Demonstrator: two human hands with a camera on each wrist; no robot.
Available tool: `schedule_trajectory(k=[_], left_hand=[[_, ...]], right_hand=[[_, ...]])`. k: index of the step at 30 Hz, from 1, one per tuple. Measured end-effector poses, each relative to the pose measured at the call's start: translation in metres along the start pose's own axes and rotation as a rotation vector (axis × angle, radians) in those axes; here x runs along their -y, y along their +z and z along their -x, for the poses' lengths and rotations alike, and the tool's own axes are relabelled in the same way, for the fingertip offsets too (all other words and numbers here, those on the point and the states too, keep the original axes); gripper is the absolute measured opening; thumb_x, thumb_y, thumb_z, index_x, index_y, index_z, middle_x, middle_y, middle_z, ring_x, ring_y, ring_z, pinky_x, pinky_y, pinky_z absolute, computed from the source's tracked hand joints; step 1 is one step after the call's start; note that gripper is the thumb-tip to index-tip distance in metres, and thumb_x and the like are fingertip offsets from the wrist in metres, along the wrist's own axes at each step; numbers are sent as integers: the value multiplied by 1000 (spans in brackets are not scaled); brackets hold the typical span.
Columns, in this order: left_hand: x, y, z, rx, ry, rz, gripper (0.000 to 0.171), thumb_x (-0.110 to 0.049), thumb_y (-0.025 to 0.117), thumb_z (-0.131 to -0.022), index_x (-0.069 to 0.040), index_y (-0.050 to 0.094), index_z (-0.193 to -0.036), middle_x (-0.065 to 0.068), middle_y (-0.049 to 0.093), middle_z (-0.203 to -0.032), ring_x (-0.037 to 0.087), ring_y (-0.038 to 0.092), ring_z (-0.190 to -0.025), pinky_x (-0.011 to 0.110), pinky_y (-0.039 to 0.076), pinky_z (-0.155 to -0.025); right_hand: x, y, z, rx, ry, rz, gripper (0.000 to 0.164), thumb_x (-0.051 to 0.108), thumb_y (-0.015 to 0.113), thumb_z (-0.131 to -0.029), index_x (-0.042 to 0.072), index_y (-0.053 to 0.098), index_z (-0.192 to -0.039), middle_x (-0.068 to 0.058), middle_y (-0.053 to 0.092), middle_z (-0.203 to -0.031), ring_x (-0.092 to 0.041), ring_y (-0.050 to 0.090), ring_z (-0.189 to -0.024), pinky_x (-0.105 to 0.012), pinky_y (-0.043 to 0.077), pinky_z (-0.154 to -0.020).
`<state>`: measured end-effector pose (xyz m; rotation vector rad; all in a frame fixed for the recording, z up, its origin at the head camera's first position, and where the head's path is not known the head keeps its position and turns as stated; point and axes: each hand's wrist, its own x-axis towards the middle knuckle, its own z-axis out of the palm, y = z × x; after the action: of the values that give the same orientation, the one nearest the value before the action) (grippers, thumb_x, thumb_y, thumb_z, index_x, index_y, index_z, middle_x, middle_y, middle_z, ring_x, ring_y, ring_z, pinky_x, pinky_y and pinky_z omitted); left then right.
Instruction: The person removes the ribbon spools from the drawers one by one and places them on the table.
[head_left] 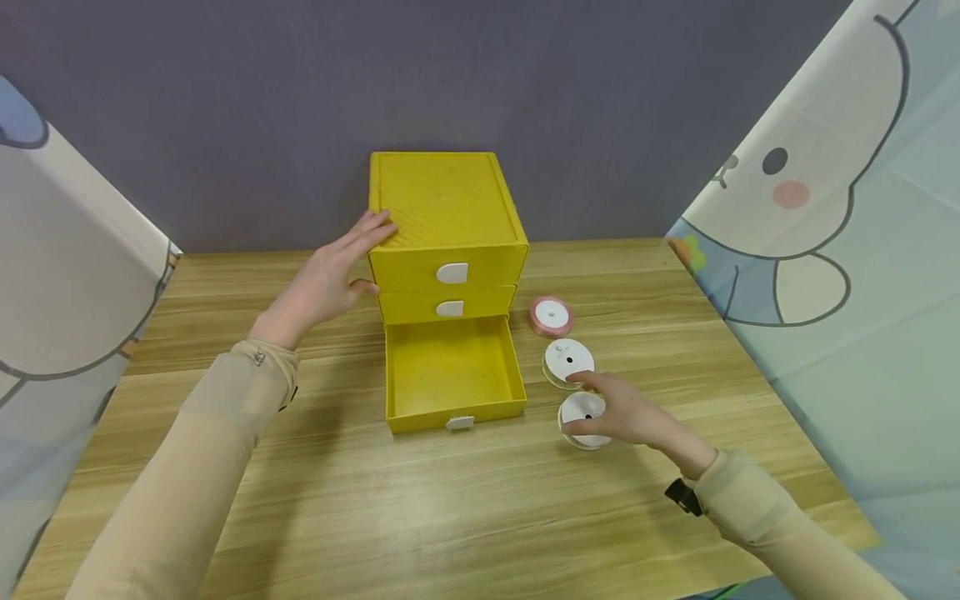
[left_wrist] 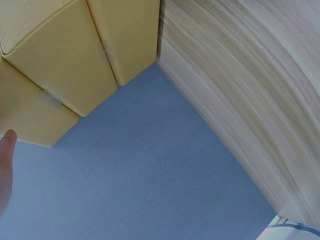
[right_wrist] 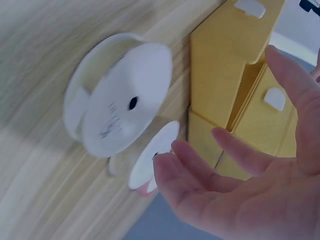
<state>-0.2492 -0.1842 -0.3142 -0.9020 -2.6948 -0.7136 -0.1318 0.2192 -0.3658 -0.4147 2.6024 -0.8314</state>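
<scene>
A yellow drawer cabinet [head_left: 450, 200] stands on the wooden table, its bottom drawer [head_left: 453, 367] pulled out with nothing inside. My left hand [head_left: 318, 283] rests its straight fingers on the cabinet's top left edge, with the thumb at the side. Over the nearest white ribbon spool [head_left: 577, 408] hovers my right hand [head_left: 626, 408], thumb and fingers spread and gently bent. In the right wrist view that spool [right_wrist: 127, 100] lies apart from the fingertips [right_wrist: 167, 167]. Just behind it lie a second white spool [head_left: 567, 358] and a pink ribbon spool [head_left: 551, 315].
The two upper drawers are closed and carry white tabs [head_left: 452, 273]. A dark grey-blue partition [head_left: 600, 125] rises behind the table [head_left: 360, 517]. Cloth with cartoon prints [head_left: 847, 208] hangs along both sides.
</scene>
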Motion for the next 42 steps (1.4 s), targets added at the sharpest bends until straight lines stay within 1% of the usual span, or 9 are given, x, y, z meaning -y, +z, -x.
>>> schedule_trajectory(k=[6,13,14,19,25,29,33,38,42], left_hand=[[0,-1,1,-11,3,5,86,6,72,-78,-15,31,-151,1,20,-162,22,17,-150,50,46,-104],[-1,-1,1,2,12,4,85,5,72,-79,-14,30,-151,2,18,-162,22,17,-150,49,46,-104],[-1,0,1,3,11,5,85,5,72,-79,-14,30,-151,1,18,-162,22,17,-150,49,46,-104],[-2,1,1,-2,13,3,85,5,72,-79,-14,31,-151,1,19,-162,22,17,-150,48,47,-104],[-2,0,1,0,11,5,85,5,72,-80,-15,30,-151,1,18,-162,22,16,-150,48,46,-105],[-2,0,1,-2,3,0,86,5,72,-79,-16,30,-151,1,18,-162,21,16,-150,49,46,-104],[-1,0,1,1,3,0,86,4,72,-79,-16,30,-151,0,18,-162,21,16,-150,49,47,-103],[-2,-1,2,1,1,0,86,5,72,-79,-15,30,-151,0,17,-162,21,16,-150,48,48,-101],[-3,-1,2,-4,7,2,85,5,72,-79,-14,31,-151,1,18,-162,22,16,-150,48,50,-99]], right_hand=[[15,4,-3,46,-48,12,67,34,74,-82,-3,51,-134,-26,57,-129,-43,54,-116,-57,48,-94],[31,15,-7,125,-20,-38,65,39,71,-85,0,53,-133,-23,59,-128,-37,56,-116,-53,49,-95],[32,17,-7,132,-33,-45,64,38,71,-85,-2,53,-133,-23,59,-128,-37,56,-116,-54,49,-95],[36,26,-12,126,-77,-52,62,35,71,-85,-7,55,-128,-22,64,-118,-34,61,-107,-52,50,-93],[39,27,-13,120,-62,-40,54,36,68,-87,-6,60,-121,-16,68,-110,-25,64,-100,-41,54,-87],[39,32,-16,160,-83,-99,50,34,68,-88,-7,62,-117,-15,70,-107,-24,66,-98,-36,56,-85],[38,44,-20,232,-80,-201,51,34,66,-90,-9,62,-118,-16,68,-110,-24,65,-101,-35,56,-85],[40,58,-25,315,-21,-307,61,40,61,-93,-10,55,-128,-18,69,-112,-25,67,-98,-38,57,-85],[44,64,-30,348,23,-354,63,43,57,-94,-8,52,-131,-17,70,-112,-26,70,-96,-42,57,-86]])
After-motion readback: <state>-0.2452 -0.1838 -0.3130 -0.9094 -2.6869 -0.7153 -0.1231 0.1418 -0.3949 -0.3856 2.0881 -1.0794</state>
